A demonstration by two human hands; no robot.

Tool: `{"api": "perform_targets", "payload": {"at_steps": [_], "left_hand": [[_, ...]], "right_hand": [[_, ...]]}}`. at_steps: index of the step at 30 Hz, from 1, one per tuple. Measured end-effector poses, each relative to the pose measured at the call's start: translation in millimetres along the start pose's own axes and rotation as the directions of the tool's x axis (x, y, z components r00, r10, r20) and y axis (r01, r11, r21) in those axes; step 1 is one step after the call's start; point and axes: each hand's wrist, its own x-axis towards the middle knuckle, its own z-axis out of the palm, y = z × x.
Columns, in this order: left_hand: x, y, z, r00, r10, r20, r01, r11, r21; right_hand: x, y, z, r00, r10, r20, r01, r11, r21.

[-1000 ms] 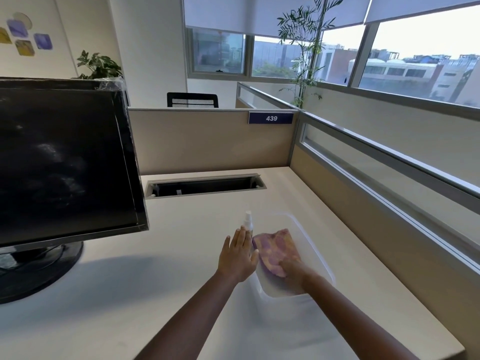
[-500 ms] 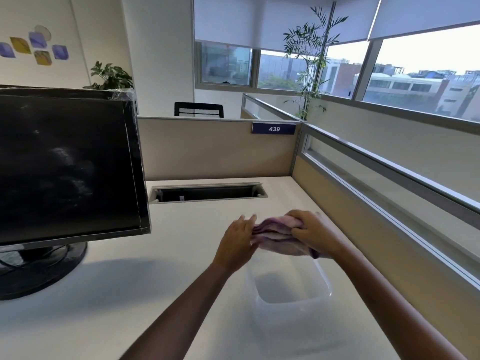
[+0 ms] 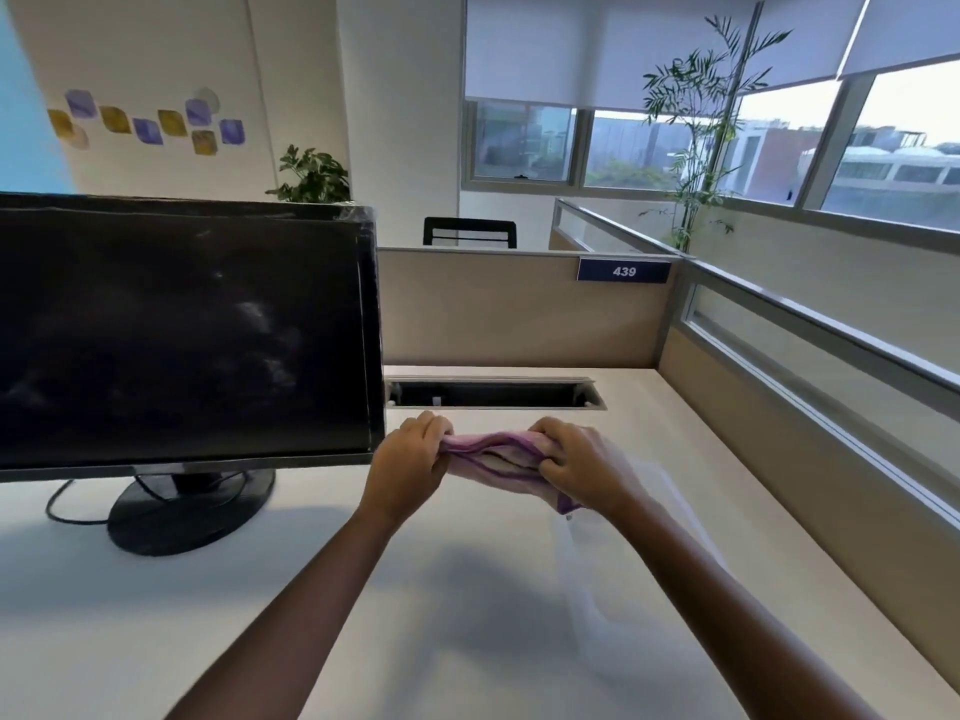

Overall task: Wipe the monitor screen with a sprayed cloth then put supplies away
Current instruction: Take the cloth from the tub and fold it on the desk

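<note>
A folded pink and purple cloth (image 3: pixel 493 457) hangs between my two hands above the white desk (image 3: pixel 156 615). My left hand (image 3: pixel 408 462) pinches its left end and my right hand (image 3: pixel 576 462) grips its right end. The black monitor (image 3: pixel 176 330) stands at the left on a round base (image 3: pixel 189 511), its dark screen smudged with pale streaks. A clear plastic bin (image 3: pixel 670 511) lies on the desk under my right forearm, mostly hidden. The spray bottle is out of sight.
Beige cubicle partitions (image 3: pixel 519 309) close the desk at the back and right, with a "439" label (image 3: pixel 623 271). A cable slot (image 3: pixel 493 394) is cut into the desk behind my hands. A black cable (image 3: pixel 67 511) loops beside the monitor base.
Both hands lifted the cloth out of the clear bin and moved it up and to the left, stretching it between them. The camera view turned left toward the monitor.
</note>
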Motion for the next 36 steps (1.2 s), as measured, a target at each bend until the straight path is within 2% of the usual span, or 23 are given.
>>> {"api": "perform_targets", "payload": {"at_steps": [5, 8, 9, 11, 13, 14, 18, 23, 26, 29, 32, 34, 36], "left_hand": [[-33, -30, 1, 0.987, -0.131, 0.092, 0.125, 0.989, 0.073], [-57, -39, 13, 0.971, -0.172, 0.167, 0.143, 0.975, 0.170], [-65, -42, 19, 0.951, -0.201, 0.234, 0.158, 0.969, 0.190], [-84, -51, 34, 0.871, -0.256, 0.420, 0.183, 0.961, 0.207], [-100, -63, 43, 0.750, -0.218, 0.624, 0.137, 0.975, 0.176], [-106, -68, 44, 0.716, -0.185, 0.673, 0.117, 0.982, 0.146], [-115, -83, 45, 0.739, -0.145, 0.658, 0.188, 0.982, 0.006], [-106, -89, 43, 0.749, -0.153, 0.645, 0.265, 0.961, -0.080], [-96, -90, 42, 0.766, -0.165, 0.622, 0.299, 0.947, -0.116], [-79, -88, 35, 0.801, -0.197, 0.566, 0.360, 0.913, -0.192], [-57, -86, 24, 0.823, -0.172, 0.542, 0.361, 0.894, -0.264], [-43, -87, 17, 0.832, -0.174, 0.527, 0.356, 0.896, -0.266], [-31, -85, 13, 0.839, -0.176, 0.515, 0.361, 0.888, -0.284]], "right_hand": [[17, -17, 55, 0.994, 0.002, 0.106, 0.005, 0.998, -0.070], [13, -20, 89, 0.991, 0.036, 0.128, -0.013, 0.984, -0.177], [9, -19, 100, 0.989, 0.038, 0.142, -0.005, 0.975, -0.221], [-3, -16, 121, 0.979, 0.050, 0.196, 0.007, 0.960, -0.280], [-19, -9, 136, 0.964, 0.059, 0.260, 0.023, 0.953, -0.301], [-27, -5, 142, 0.956, 0.059, 0.287, 0.031, 0.953, -0.301], [-54, 11, 155, 0.942, 0.014, 0.335, 0.080, 0.961, -0.265], [-64, 13, 154, 0.960, -0.050, 0.274, 0.094, 0.984, -0.149], [-58, 10, 144, 0.987, -0.031, 0.156, 0.046, 0.995, -0.093], [-43, 7, 126, 0.997, -0.005, 0.072, 0.013, 0.994, -0.106], [-25, 4, 103, 0.997, 0.083, 0.000, -0.082, 0.993, -0.080], [-14, 0, 89, 0.992, 0.126, -0.016, -0.126, 0.992, -0.025], [-6, -7, 85, 0.993, 0.113, 0.029, -0.113, 0.993, 0.017]]}}
